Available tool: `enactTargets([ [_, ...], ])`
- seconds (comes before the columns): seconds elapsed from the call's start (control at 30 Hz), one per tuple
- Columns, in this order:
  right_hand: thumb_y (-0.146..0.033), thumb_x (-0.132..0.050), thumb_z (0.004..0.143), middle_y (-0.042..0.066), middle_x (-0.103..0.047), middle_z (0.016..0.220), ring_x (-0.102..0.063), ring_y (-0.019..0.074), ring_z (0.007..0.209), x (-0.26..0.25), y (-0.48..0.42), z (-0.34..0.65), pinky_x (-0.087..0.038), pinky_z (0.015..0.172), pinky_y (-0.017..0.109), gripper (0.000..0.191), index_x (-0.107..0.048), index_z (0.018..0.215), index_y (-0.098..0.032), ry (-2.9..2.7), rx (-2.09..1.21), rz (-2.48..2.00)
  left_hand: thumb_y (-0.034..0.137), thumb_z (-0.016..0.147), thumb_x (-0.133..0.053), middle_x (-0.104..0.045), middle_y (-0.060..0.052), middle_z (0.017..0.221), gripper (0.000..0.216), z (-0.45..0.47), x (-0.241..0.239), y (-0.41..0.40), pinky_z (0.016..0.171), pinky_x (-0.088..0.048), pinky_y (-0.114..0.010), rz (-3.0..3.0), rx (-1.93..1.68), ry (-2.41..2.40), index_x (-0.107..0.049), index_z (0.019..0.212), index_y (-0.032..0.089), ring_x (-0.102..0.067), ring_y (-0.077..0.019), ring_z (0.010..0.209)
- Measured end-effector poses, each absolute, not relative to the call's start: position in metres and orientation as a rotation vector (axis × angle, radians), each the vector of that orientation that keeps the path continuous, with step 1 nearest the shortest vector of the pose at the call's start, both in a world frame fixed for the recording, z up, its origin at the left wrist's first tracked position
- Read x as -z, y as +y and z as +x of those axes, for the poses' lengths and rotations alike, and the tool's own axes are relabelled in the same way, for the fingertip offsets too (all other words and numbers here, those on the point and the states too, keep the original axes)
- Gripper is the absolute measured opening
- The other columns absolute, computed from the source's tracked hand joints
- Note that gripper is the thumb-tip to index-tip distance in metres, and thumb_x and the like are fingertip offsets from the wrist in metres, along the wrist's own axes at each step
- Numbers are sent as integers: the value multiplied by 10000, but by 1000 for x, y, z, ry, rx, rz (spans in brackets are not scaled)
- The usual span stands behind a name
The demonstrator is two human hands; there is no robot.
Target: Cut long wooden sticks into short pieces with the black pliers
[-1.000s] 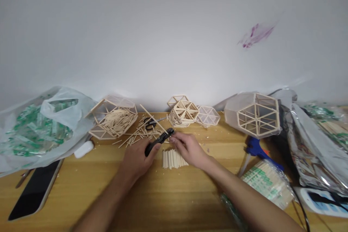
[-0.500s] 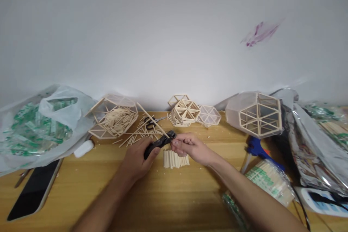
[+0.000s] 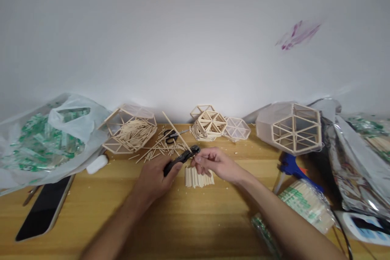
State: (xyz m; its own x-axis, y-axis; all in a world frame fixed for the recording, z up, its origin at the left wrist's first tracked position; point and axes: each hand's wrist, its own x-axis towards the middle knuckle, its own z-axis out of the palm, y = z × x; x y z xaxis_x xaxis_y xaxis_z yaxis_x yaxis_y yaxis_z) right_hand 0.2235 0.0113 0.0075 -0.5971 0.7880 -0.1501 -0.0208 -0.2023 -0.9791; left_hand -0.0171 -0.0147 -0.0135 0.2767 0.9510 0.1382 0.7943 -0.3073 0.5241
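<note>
My left hand (image 3: 157, 176) is wrapped round black-handled pliers (image 3: 179, 160), whose head points to the right. A thin wooden stick (image 3: 173, 125) slants from the upper left down to the pliers' jaws. Just beyond the jaws, my right hand (image 3: 217, 164) is closed in a pinch at the lower end of this stick; the fingers mostly hide that end. Below the right fingertips, a row of short cut sticks (image 3: 198, 178) lies side by side on the wooden table (image 3: 189, 219). Loose sticks (image 3: 158, 148) and scissors (image 3: 171, 136) lie behind my left hand.
An eight-sided stick frame (image 3: 128, 148) holds many short sticks. Smaller stick frames (image 3: 210, 124) stand against the wall. A larger frame (image 3: 274, 124), a blue glue gun (image 3: 289, 166) and bagged sticks (image 3: 306, 203) are right. A plastic bag (image 3: 100, 118) and phone (image 3: 44, 211) are left.
The whole view has shifted slightly to the right. The wooden stick's upper end leans a little more upright, and the right fingers have shifted slightly at the jaws. Both hands keep their grip.
</note>
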Motion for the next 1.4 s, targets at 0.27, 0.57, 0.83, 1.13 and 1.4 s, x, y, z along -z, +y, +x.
enactTargets([
  [0.27, -418, -733, 843, 109, -735, 1054, -749, 195, 760, -16, 16, 232, -516, 481, 207, 328, -713, 1042, -157, -1298, -1941, -1049, 564, 974, -438, -660, -38, 737, 450, -10, 17, -18, 641, -353, -309, 2322, -377, 1502, -624, 772, 207, -585, -203, 678],
  [0.57, -424, -853, 739, 82, -765, 848, -772, 202, 741, -17, 17, 235, -637, 727, 304, 355, -714, 886, -132, -1147, -2023, -1146, 591, 948, -469, -681, -43, 707, 463, -9, 20, -16, 615, -328, -296, 2317, -330, 1530, -653, 743, 219, -597, -206, 651],
  [0.83, -419, -852, 751, 32, -730, 810, -772, 197, 743, -18, 16, 231, -638, 705, 296, 318, -701, 865, -163, -1108, -1906, -1049, 624, 940, -420, -662, -33, 669, 538, -24, 22, 4, 600, -345, -290, 1932, -602, 1767, -666, 737, 191, -578, -195, 626],
  [1.13, -335, -893, 680, 77, -751, 864, -764, 204, 658, -15, 9, 229, -628, 585, 270, 304, -757, 835, -111, -1181, -2434, -941, 560, 800, -691, -576, 26, 596, 481, -13, 17, -5, 537, -477, -273, 1207, -1047, 1328, -694, 1017, 130, -555, -140, 531],
  [1.4, -343, -920, 626, 27, -723, 707, -742, 184, 610, -1, 2, 221, -617, 556, 260, 308, -771, 778, -119, -1243, -2521, -973, 459, 714, -795, -557, 40, 526, 356, -9, 16, -3, 449, -478, -257, 961, -1105, 1233, -675, 831, 145, -540, -122, 447],
])
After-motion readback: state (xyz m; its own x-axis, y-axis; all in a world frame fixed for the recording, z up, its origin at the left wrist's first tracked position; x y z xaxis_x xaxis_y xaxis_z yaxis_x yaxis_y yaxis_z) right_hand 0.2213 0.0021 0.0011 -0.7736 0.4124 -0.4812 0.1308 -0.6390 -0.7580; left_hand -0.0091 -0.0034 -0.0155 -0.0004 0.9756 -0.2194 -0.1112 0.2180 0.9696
